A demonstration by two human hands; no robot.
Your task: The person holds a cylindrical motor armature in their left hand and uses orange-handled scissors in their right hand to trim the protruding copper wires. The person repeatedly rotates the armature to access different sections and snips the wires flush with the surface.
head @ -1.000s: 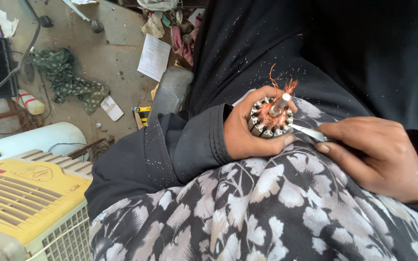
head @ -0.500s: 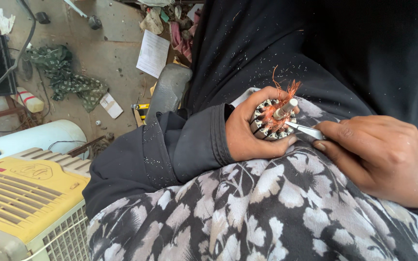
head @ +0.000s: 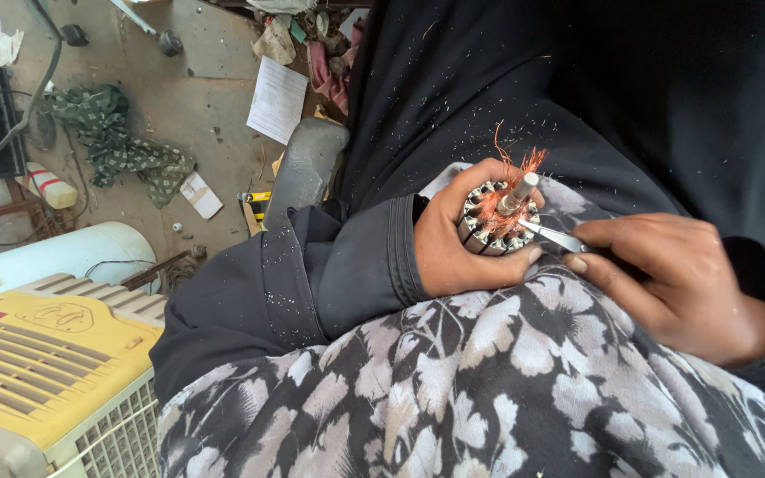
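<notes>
At centre frame, your left hand (head: 458,241) clamps the round grey metal motor core with frayed copper windings (head: 499,214) above your lap. Your right hand (head: 679,283), fingers pinched together, drives a thin silver metal blade (head: 552,235) into it; a slip would likely cut your left thumb.

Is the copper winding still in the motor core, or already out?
Partly out. Frayed copper wire sticks up from the core gripped in the left hand, more remains in its slots; the right hand pushes a metal tool in.
</notes>
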